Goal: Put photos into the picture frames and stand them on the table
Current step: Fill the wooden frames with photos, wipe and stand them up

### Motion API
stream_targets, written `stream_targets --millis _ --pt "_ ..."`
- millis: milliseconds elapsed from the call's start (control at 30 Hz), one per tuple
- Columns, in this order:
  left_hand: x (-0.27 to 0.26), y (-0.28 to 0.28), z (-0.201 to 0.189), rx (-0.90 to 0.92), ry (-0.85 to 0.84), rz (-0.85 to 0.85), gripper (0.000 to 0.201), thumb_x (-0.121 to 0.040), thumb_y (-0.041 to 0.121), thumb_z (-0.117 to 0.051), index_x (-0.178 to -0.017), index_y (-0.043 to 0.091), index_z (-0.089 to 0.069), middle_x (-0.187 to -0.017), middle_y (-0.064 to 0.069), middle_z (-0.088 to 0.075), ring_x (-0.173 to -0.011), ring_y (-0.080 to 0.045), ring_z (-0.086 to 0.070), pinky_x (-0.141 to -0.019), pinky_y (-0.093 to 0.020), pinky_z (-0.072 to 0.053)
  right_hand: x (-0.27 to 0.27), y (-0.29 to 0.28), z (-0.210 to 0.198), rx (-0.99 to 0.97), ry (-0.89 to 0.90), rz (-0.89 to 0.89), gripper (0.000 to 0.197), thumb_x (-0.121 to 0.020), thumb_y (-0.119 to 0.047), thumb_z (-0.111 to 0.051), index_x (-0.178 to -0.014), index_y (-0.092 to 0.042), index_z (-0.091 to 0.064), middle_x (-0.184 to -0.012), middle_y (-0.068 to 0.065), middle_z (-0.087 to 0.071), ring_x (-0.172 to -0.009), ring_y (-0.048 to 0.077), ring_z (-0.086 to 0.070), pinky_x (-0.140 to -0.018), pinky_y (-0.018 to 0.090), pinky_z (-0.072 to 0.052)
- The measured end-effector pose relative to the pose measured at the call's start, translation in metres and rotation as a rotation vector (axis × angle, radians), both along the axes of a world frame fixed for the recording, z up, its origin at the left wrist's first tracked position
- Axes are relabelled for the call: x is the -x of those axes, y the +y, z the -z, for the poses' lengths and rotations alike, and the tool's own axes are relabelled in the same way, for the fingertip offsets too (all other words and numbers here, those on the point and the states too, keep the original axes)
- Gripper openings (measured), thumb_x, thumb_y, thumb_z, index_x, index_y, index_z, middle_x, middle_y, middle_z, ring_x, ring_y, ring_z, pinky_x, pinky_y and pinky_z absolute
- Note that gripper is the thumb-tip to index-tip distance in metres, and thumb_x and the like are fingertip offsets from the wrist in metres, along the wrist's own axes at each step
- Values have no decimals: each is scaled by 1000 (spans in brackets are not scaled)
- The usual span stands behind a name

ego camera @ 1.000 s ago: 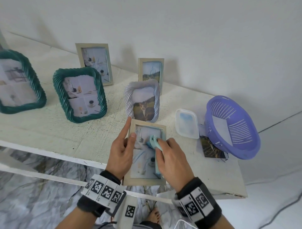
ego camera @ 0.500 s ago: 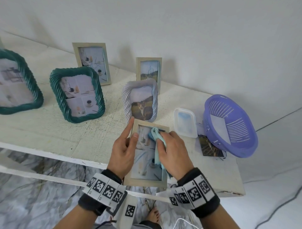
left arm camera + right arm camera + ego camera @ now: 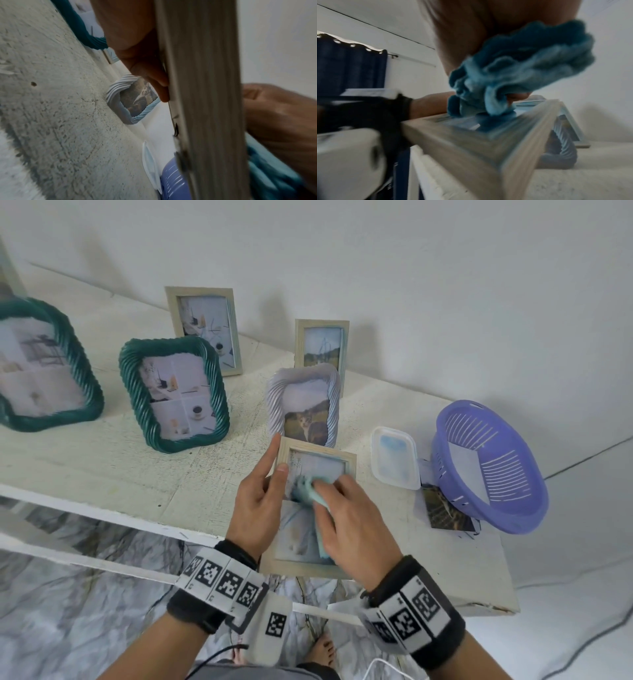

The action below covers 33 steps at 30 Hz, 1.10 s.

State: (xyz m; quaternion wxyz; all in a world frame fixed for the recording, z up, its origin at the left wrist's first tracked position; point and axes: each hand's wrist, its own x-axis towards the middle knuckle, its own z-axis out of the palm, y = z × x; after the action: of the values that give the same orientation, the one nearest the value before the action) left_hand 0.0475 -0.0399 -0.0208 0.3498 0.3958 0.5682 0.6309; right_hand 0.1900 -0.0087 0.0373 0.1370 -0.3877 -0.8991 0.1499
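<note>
From the head camera, the left hand (image 3: 260, 505) grips the left edge of a pale rectangular wooden picture frame (image 3: 317, 455), thumb curled over the front rail and forefinger laid straight along the side. The frame is held over the near edge of the rough white table (image 3: 113, 474), photo already behind its glass. The right hand (image 3: 349, 525) holds a bunched light-blue cleaning cloth (image 3: 310, 491) against the glass; half a second ago the cloth sat nearer the frame's top, so it has swept down and leftward. In my judgement the loading is finished and this is a final wipe before standing the frame up.

From the left wrist, fingers (image 3: 154, 75) curl behind the frame's edge (image 3: 205, 94), the white ribbed frame with a cat photo (image 3: 135, 97) standing beyond.

From the right wrist, the blurred cloth (image 3: 522, 75) is bunched in the fingers and meets the glass.
</note>
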Motion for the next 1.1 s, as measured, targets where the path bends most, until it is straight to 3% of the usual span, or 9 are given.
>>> stream_targets --millis 100,167,333,500,633,800,967,1033,1100 --pt "4 2 -1 0 -126 57 46 -105 10 -40 -148 25 -39 -86 16 -72 -82 -1 -66 -78 -19 -53 -5 -17 2 47 -60 -187 24 -94 -15 -53 -117 -11 -60 -92 -5 -36 -71 9 -38 -63 13 -29" --pt "5 1 -1 20 -180 38 46 -105 9 -40 -147 25 -42 -105 13 -74 -105 -10 -66 -92 -27 -53 -16 -22 1 88 -113 -300 26 -94 -18 -49 -118 -15 -60 -94 -3 -39 -75 8 -37 -66 15 -33" --pt "-3 -1 -8 17 -185 54 46 -104 3 -37 -146 22 -36 -98 31 -69 -103 9 -62 -87 -10 -46 -14 -2 -7 -54 -171 -191 24 -90 -13 -58 -114 -13 -62 -90 0 -42 -73 9 -37 -60 19 -36" --pt "-2 2 -9 37 -252 34 44 -104 4 -40 -144 22 -41 -122 11 -67 -112 -1 -62 -95 -18 -49 1 -14 -11 -100 -218 -172 27 -85 -14 -59 -112 -11 -60 -95 5 -45 -78 18 -47 -60 24 -40" --pt "3 0 -10 54 -286 8 45 -105 8 -40 -145 28 -42 -105 15 -74 -107 -8 -67 -94 -26 -53 -14 -29 -18 4 -252 -380 21 -90 -19 -54 -110 -18 -60 -92 0 -39 -77 12 -40 -57 24 -43" --pt "-3 0 -11 43 -293 12 44 -104 4 -38 -145 20 -40 -103 20 -73 -103 -1 -66 -86 -17 -52 -4 -3 -24 -99 -237 -248 22 -87 -20 -55 -107 -19 -63 -94 2 -44 -77 13 -43 -57 23 -36" --pt "0 -4 -5 72 -298 -6 43 -104 9 -41 -143 27 -45 -112 -2 -67 -100 -21 -64 -96 -34 -48 -9 -12 -21 13 -245 -380 28 -87 -26 -44 -103 -26 -67 -91 -2 -41 -76 14 -44 -57 25 -34" --pt "-1 -7 -5 60 -266 8 44 -105 9 -40 -146 24 -43 -101 2 -66 -95 -16 -62 -91 -29 -47 -16 -10 -22 8 -291 -437 29 -87 -28 -44 -105 -29 -67 -92 -1 -44 -77 14 -45 -58 25 -37" --pt "0 -9 -5 39 -226 14 44 -105 5 -39 -146 20 -37 -95 23 -71 -96 4 -64 -86 -13 -47 -21 1 -22 -68 -298 -361 29 -87 -28 -46 -108 -29 -67 -90 -3 -45 -73 12 -44 -58 23 -34"
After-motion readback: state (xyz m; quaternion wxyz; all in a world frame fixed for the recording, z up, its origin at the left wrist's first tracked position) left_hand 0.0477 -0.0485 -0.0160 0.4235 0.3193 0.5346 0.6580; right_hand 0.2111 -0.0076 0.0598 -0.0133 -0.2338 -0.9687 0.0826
